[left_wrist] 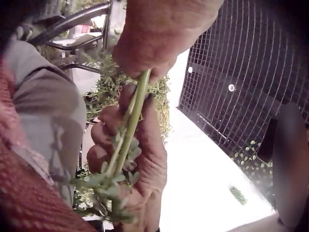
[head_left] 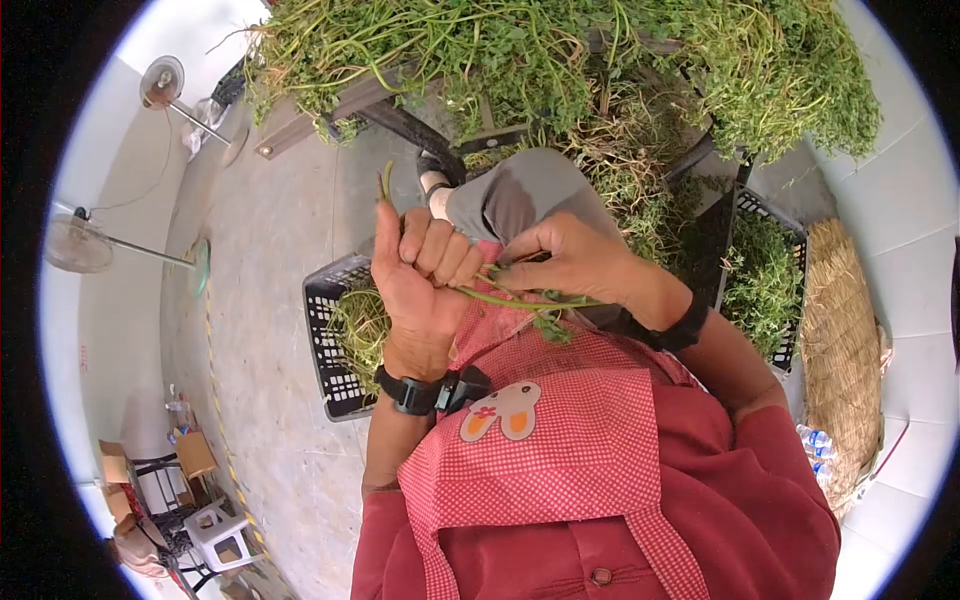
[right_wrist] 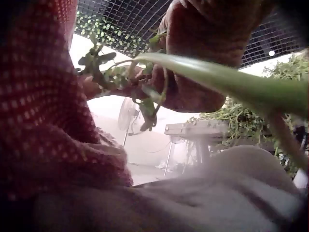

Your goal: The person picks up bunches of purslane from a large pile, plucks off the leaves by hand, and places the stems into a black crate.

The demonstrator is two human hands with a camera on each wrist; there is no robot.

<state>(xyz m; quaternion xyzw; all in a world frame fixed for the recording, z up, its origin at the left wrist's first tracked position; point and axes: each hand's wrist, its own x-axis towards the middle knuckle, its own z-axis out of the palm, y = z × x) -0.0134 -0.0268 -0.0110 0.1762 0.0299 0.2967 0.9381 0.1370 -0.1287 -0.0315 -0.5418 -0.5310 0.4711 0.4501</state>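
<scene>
My left hand (head_left: 425, 265) curls its fingers round a green leafy stem (head_left: 490, 298). The stem's cut-looking end (head_left: 386, 180) sticks out above the thumb. Close beside it, my right hand (head_left: 575, 265) pinches the same greenery with thumb and fingertips, in front of the checked red apron. In the left wrist view, the left hand (left_wrist: 166, 38) is at the top and the stem (left_wrist: 133, 125) runs down past the right hand's fingers (left_wrist: 152, 130), with small leaves (left_wrist: 108, 188) hanging low. The right wrist view has a thick stem (right_wrist: 212, 79) close to the camera.
A heap of leafy stems (head_left: 480, 60) covers the bench ahead. Black crates with greens stand at the left (head_left: 318, 340) and right (head_left: 795, 250). A straw bundle (head_left: 840, 350) lies far right. Fans (head_left: 165, 85), a white stool (head_left: 218, 535) and cardboard boxes (head_left: 195, 455) are at the left.
</scene>
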